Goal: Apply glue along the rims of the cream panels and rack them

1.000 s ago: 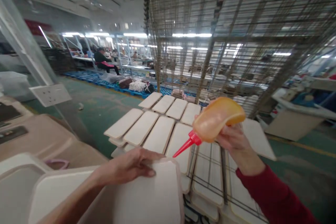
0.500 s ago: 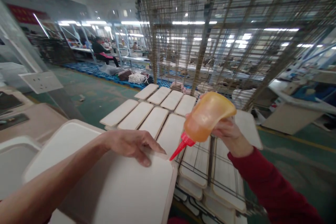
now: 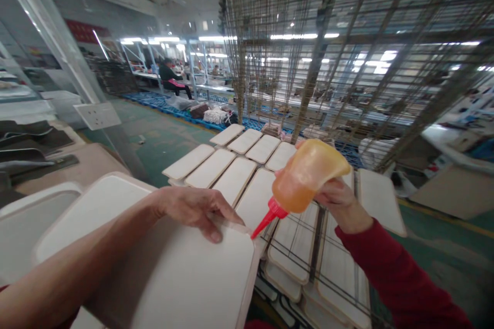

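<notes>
My left hand (image 3: pixel 200 213) grips the upper edge of a white panel (image 3: pixel 193 282) with rounded corners and a raised rim, the thumb lying on its face and the other fingers bent over the edge. In my right hand (image 3: pixel 335 195) is a squeeze bottle (image 3: pixel 304 175) of amber liquid, tilted with its red nozzle (image 3: pixel 264 223) pointing down. The nozzle's tip is at the panel's upper right corner; whether liquid is flowing out I cannot tell. Part of my right hand is hidden behind the bottle.
Several white panels (image 3: pixel 233 180) lie in rows on a wire rack ahead, whose raised mesh (image 3: pixel 278 51) stands behind them. More white panels (image 3: pixel 38 216) are at my left, near a metal post with a socket box (image 3: pixel 98 114). A person (image 3: pixel 172 77) sits far off.
The view has turned a little to the left, so the background sits further right. Both hands keep nearly the same place, with the nozzle still at the panel's corner.
</notes>
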{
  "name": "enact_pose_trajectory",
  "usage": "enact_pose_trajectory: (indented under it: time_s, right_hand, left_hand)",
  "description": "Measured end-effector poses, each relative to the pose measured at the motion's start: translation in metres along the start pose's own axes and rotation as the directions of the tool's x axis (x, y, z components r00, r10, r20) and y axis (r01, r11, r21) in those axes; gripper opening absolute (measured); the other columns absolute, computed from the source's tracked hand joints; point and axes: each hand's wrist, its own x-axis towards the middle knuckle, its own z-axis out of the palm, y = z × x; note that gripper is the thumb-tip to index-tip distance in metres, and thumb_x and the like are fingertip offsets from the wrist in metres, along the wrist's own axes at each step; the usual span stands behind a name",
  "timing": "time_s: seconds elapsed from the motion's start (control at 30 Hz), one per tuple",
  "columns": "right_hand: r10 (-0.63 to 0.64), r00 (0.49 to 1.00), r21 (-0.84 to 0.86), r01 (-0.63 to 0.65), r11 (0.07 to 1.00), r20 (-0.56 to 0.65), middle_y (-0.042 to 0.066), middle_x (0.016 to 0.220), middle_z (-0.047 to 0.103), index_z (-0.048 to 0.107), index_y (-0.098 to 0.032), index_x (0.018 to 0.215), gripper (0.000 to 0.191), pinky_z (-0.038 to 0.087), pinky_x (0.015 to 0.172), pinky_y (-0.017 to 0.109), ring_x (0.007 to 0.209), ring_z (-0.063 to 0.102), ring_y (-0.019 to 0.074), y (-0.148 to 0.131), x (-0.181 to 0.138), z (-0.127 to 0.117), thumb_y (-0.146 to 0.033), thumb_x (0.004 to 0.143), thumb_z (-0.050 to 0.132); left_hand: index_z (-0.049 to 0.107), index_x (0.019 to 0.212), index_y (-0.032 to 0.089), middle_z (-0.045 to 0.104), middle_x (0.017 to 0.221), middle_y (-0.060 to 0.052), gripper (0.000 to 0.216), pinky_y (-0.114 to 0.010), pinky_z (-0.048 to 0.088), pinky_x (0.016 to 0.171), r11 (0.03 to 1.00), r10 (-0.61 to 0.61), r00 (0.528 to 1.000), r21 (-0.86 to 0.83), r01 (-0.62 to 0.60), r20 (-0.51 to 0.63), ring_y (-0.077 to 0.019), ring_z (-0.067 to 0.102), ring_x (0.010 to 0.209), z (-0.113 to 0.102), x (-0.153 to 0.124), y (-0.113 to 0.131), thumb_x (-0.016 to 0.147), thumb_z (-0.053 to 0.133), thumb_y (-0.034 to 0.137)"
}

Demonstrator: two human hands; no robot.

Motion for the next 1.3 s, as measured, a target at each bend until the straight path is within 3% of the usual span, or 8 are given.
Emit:
enact_pose_trajectory:
  time_s: [0.13, 0.3, 0.57, 0.87, 1.3]
  right_hand:
    - [0.006, 1.000, 0.014, -0.007, 1.000, 0.010, 0.001, 0.081, 0.073, 0.069, -0.030, 0.095, 0.054, 0.056, 0.083, 0.050, 0.086, 0.071, 0.0307, 0.002, -0.002, 0.000, -0.041, 0.046, 0.092]
    - [-0.070, 0.992, -0.029, 0.067, 0.997, -0.107, -0.001, 0.075, 0.073, 0.070, -0.032, 0.099, 0.064, 0.057, 0.082, 0.050, 0.075, 0.071, 0.0279, 0.011, -0.006, -0.005, -0.047, 0.041, 0.094]
    - [-0.166, 0.964, -0.005, 0.169, 0.986, -0.210, -0.004, 0.071, 0.073, 0.069, -0.033, 0.105, 0.067, 0.059, 0.069, 0.037, 0.062, 0.068, 0.0201, 0.028, -0.005, -0.008, -0.040, 0.044, 0.094]
    - [-0.145, 0.965, 0.022, 0.153, 0.988, -0.216, -0.004, 0.074, 0.074, 0.065, -0.035, 0.114, 0.076, 0.058, 0.068, 0.033, 0.066, 0.067, 0.0189, 0.038, -0.004, -0.009, -0.037, 0.044, 0.095]
    - [-0.088, 0.988, 0.053, 0.096, 0.994, -0.130, -0.001, 0.084, 0.075, 0.068, -0.033, 0.105, 0.069, 0.059, 0.081, 0.044, 0.074, 0.070, 0.0231, 0.039, -0.001, 0.002, -0.041, 0.042, 0.094]
  left_hand:
    - [0.068, 0.125, 0.016, 0.070, 0.121, -0.010, 0.054, -0.032, 0.050, 0.093, 0.999, 0.037, 0.998, -0.032, -0.038, -0.046, -0.0326, 0.061, 0.115, 0.001, -0.007, -0.002, 0.076, 0.076, 0.037]
    - [0.071, 0.119, 0.014, 0.073, 0.114, -0.009, 0.050, -0.033, 0.051, 0.091, 0.990, 0.045, 0.984, -0.126, -0.068, -0.174, -0.0303, 0.066, 0.103, 0.004, -0.017, -0.008, 0.076, 0.075, 0.040]
    - [0.069, 0.122, 0.015, 0.074, 0.108, -0.008, 0.050, -0.029, 0.053, 0.081, 0.975, 0.046, 0.961, -0.197, -0.103, -0.272, -0.0258, 0.069, 0.091, 0.006, -0.024, -0.021, 0.078, 0.073, 0.038]
    - [0.070, 0.120, 0.016, 0.076, 0.097, -0.007, 0.046, -0.025, 0.054, 0.068, 0.958, 0.028, 0.940, -0.258, -0.122, -0.340, -0.0222, 0.071, 0.080, 0.003, -0.030, -0.031, 0.078, 0.074, 0.034]
    - [0.068, 0.123, 0.015, 0.077, 0.095, -0.009, 0.052, -0.027, 0.057, 0.065, 0.938, 0.008, 0.927, -0.318, -0.136, -0.375, -0.0237, 0.072, 0.076, -0.006, -0.038, -0.045, 0.075, 0.076, 0.036]
